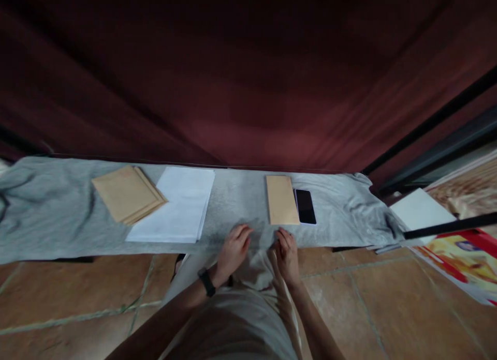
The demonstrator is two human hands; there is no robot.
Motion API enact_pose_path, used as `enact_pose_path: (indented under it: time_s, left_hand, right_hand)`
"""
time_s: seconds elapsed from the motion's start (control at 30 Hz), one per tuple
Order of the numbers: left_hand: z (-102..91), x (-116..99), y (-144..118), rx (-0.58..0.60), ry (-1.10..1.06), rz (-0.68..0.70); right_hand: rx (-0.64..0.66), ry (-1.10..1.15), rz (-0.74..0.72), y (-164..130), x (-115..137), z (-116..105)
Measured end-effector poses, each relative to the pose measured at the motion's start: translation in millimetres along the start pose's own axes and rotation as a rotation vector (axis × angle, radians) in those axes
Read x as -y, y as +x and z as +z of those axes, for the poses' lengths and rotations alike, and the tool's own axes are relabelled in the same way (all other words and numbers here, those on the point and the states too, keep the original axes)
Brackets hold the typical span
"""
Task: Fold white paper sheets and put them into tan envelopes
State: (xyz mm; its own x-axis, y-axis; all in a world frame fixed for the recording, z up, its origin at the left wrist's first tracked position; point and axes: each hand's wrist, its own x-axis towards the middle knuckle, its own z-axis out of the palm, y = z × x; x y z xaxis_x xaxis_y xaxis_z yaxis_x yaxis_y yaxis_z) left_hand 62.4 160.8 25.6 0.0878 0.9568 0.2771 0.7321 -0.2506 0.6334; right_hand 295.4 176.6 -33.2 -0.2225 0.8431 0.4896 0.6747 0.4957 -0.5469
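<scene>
Far left: grey cloth point(50, 215) spread over a long low surface, rumpled at both ends. On it, stack of brown envelopes point(127, 193), fanned slightly, corner overlapping stack of white paper point(180, 205) just beside to the right. Bare cloth between paper and next item. Left hand point(233, 250), black wristband point(206, 282) on wrist, resting palm-down at near edge of cloth, fingers loosely curled, gripping nothing. Right hand point(287, 254) just beside it, also on cloth edge, fingers extended forward, empty; fingertips close to near end of single brown envelope point(282, 199), probably not touching, though dim and blurred here so hard to say. Envelope lying flat, long side running away from viewer. Black phone point(305, 206) screen-up directly right of envelope, touching or nearly so. Further right, off the cloth: white sheet point(419, 209) on floor, black bar point(450, 226) crossing over it, colourful printed poster point(466, 259) at far right. Tiled floor point(77, 293) below. Dark red curtain point(248, 80) behind everything.
</scene>
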Motion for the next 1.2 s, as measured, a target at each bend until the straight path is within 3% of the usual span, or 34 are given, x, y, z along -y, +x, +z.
enact_pose_path:
  time_s: [0.17,0.33,0.4,0.5,0.7,0.9,1.0,1.2]
  left_hand:
    - [-44.2,34,-30,-0.117,0.316,-0.064]
    - [-85.7,77,-47,-0.310,0.581,-0.344]
    - [-93.4,90,-55,-0.289,0.613,-0.398]
    - [-95.2,95,-67,-0.186,0.629,-0.355]
    - [-94.9,79,-77,-0.062,0.614,-0.307]
    - [-97.3,62,-71,-0.025,0.450,-0.232]
    - [-76.6,35,-57,-0.001,0.424,-0.128]
    - [-21.3,-19,-43,0.175,0.444,0.130]
  right_hand:
    - [0.008,-0.109,-0.024,-2,7,7]
    - [-0.010,-0.162,-0.037,0,9,10]
    - [-0.017,-0.181,-0.044,0,9,12]
    - [-0.029,-0.213,-0.041,-1,9,15]
    - [-0.035,-0.218,0.008,-2,9,18]
    - [-0.043,-0.092,0.096,6,21,13]
    - [-0.022,0.124,0.187,19,39,18]
    - [0.047,0.509,0.493,48,68,39]
